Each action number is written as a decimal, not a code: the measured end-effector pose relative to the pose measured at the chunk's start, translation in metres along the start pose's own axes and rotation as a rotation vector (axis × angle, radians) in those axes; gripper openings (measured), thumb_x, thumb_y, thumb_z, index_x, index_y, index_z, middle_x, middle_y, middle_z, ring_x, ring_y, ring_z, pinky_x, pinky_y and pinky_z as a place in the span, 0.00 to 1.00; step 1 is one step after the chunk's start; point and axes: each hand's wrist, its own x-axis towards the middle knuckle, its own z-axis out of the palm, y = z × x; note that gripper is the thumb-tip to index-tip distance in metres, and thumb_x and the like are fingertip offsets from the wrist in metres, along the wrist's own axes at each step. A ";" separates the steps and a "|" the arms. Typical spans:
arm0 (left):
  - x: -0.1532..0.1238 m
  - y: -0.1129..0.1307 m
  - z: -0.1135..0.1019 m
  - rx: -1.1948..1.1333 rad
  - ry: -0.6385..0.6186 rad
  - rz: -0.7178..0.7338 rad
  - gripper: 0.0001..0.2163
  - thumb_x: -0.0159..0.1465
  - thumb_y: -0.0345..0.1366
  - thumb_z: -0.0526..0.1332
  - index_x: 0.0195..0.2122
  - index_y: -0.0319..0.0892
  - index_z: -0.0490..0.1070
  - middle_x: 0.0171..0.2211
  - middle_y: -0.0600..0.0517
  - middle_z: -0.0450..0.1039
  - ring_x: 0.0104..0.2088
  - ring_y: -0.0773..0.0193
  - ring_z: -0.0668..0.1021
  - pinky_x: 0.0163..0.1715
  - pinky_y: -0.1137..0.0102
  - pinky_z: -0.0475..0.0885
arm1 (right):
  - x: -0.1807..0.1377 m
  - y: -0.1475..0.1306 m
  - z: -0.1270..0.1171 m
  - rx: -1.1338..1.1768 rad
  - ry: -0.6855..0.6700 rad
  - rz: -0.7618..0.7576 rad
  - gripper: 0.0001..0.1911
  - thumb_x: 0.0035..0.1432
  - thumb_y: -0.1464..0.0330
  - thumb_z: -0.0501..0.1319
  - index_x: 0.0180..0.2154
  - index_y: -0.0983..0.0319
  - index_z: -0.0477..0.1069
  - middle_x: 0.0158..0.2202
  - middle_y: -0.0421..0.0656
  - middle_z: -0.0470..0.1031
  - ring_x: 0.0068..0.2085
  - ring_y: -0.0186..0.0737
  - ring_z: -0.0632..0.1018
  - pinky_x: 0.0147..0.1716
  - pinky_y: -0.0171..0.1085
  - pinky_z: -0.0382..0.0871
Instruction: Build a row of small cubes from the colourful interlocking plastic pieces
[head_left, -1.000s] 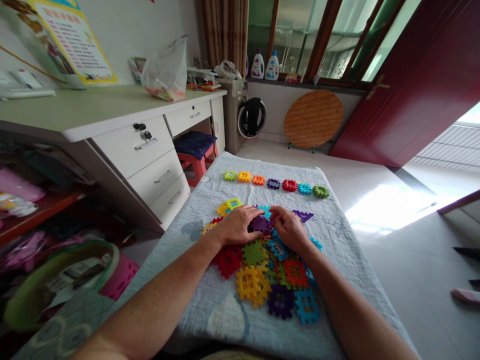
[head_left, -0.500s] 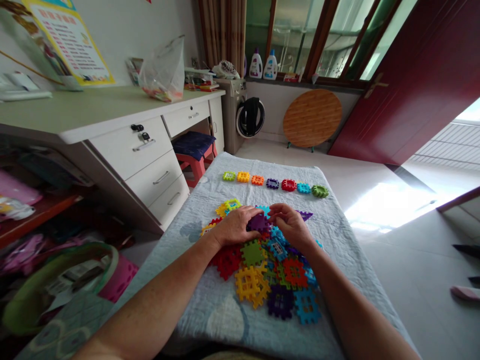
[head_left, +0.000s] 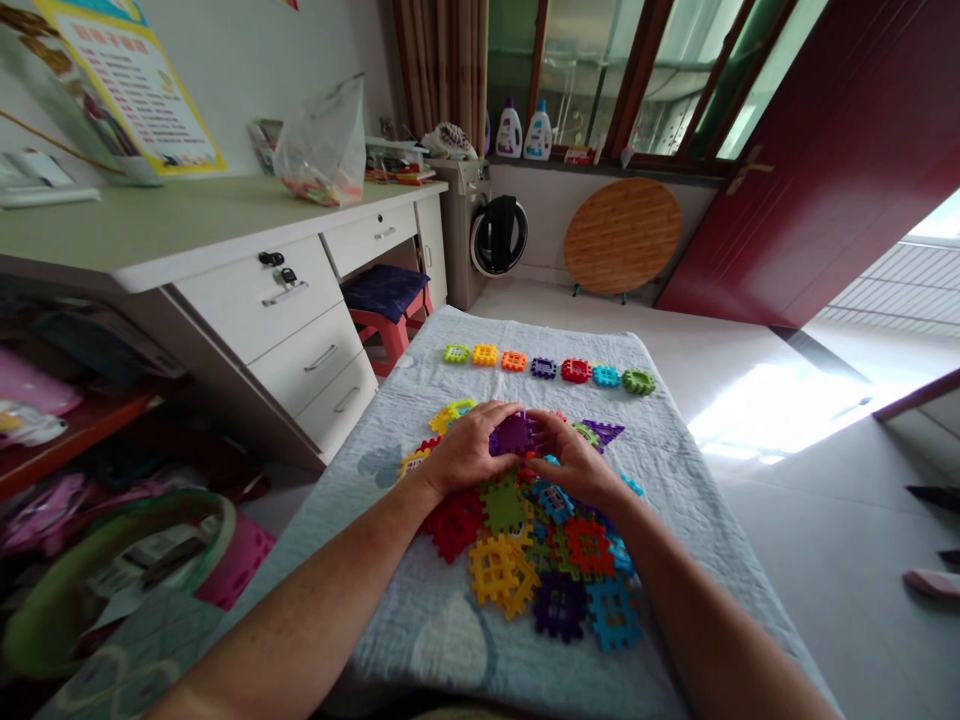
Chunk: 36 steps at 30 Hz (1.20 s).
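My left hand [head_left: 477,447] is closed on a purple notched plastic building piece [head_left: 514,433], thumb below and fingers along its top. From the other side my right hand [head_left: 567,458] curls its fingers and thumb round the right edge of the same piece. Under and before both hands lies a loose heap of such pieces, among them a green square [head_left: 504,504], a yellow square frame [head_left: 495,566], an orange-red square [head_left: 589,547], a dark purple square [head_left: 561,605] and a blue one [head_left: 613,612]. A purple triangle [head_left: 604,432] lies beyond my right hand.
A row of several joined pieces, including a red one [head_left: 576,371], crosses the far part of the cloth-covered table [head_left: 420,620]. To the left stand a desk [head_left: 150,230] and a stool [head_left: 386,295]; a washing machine [head_left: 463,235] is behind.
My right hand has moved left and down onto the purple piece, closing the gap between the hands. The left hand stays on the piece. The row at the back is unchanged.
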 end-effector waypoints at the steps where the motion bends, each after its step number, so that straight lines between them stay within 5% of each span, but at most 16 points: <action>1: 0.000 0.000 0.000 -0.012 -0.009 0.001 0.28 0.54 0.36 0.67 0.57 0.44 0.64 0.53 0.46 0.70 0.54 0.56 0.72 0.57 0.59 0.66 | 0.000 0.000 0.000 0.000 0.002 0.000 0.30 0.52 0.71 0.64 0.57 0.57 0.61 0.44 0.45 0.75 0.45 0.41 0.77 0.46 0.44 0.73; 19: 0.000 0.002 0.003 -0.060 -0.051 0.018 0.28 0.56 0.36 0.67 0.58 0.46 0.64 0.54 0.47 0.71 0.54 0.55 0.73 0.56 0.58 0.67 | 0.004 0.004 0.002 0.291 0.022 0.065 0.28 0.49 0.68 0.69 0.52 0.58 0.67 0.47 0.46 0.77 0.48 0.44 0.78 0.54 0.51 0.70; 36: 0.001 0.004 0.005 -0.015 -0.041 -0.043 0.24 0.53 0.36 0.67 0.52 0.46 0.67 0.48 0.48 0.74 0.48 0.56 0.76 0.50 0.61 0.71 | 0.001 0.000 0.000 0.084 0.036 0.010 0.29 0.50 0.69 0.67 0.54 0.57 0.61 0.42 0.43 0.78 0.41 0.39 0.79 0.45 0.44 0.74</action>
